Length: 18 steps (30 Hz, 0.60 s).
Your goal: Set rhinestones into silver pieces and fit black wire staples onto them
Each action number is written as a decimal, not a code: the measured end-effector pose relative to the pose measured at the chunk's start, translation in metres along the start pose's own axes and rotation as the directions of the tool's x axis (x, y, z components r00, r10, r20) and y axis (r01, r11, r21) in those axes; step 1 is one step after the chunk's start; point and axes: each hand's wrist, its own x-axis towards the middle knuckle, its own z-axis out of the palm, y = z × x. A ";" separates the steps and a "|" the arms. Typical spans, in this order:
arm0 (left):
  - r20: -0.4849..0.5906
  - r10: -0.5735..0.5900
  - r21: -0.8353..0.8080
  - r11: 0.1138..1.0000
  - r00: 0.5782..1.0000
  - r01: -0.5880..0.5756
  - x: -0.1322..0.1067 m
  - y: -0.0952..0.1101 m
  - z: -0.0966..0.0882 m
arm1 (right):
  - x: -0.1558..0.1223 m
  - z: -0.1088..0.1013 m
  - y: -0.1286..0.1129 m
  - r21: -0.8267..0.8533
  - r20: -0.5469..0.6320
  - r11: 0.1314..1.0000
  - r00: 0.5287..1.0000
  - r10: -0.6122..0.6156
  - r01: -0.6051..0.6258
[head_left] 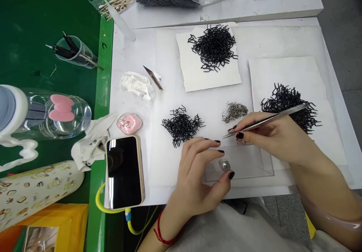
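My right hand holds a pair of metal tweezers like a pen, its tips pointing left. Between the thumb and fingertips of my left hand is a small shiny metal piece, over a clear plastic box; its exact kind does not show. Just beyond the tweezer tips lies a little heap of tiny metallic bits. Small bent black pieces form a pile near my left hand. Another such pile is partly behind my right hand, on white paper.
A third black pile rests on torn paper farther back. To the left are crumpled tissue, a blade, a pink case, a phone and a water bottle. A white nozzle stands near cotton swabs.
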 end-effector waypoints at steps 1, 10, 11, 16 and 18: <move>-0.006 -0.003 0.000 1.000 1.000 0.003 0.000 0.000 0.000 | 0.000 0.000 -0.001 -0.002 0.002 1.000 1.000 0.013 -0.013; -0.023 0.002 -0.010 1.000 1.000 -0.002 0.000 0.001 0.000 | 0.001 0.000 -0.002 -0.043 -0.013 0.997 0.998 0.058 -0.059; -0.026 0.003 -0.011 1.000 1.000 -0.003 0.000 0.001 0.000 | 0.002 0.001 -0.002 -0.044 -0.015 0.997 0.998 0.056 -0.057; -0.032 0.002 -0.016 1.000 0.999 -0.002 0.000 0.001 0.001 | 0.000 0.000 -0.001 -0.051 -0.031 0.997 0.998 0.049 -0.050; -0.031 0.002 -0.017 1.000 1.000 -0.003 0.000 0.001 0.002 | -0.001 0.000 -0.001 -0.057 -0.038 0.997 0.998 0.043 -0.045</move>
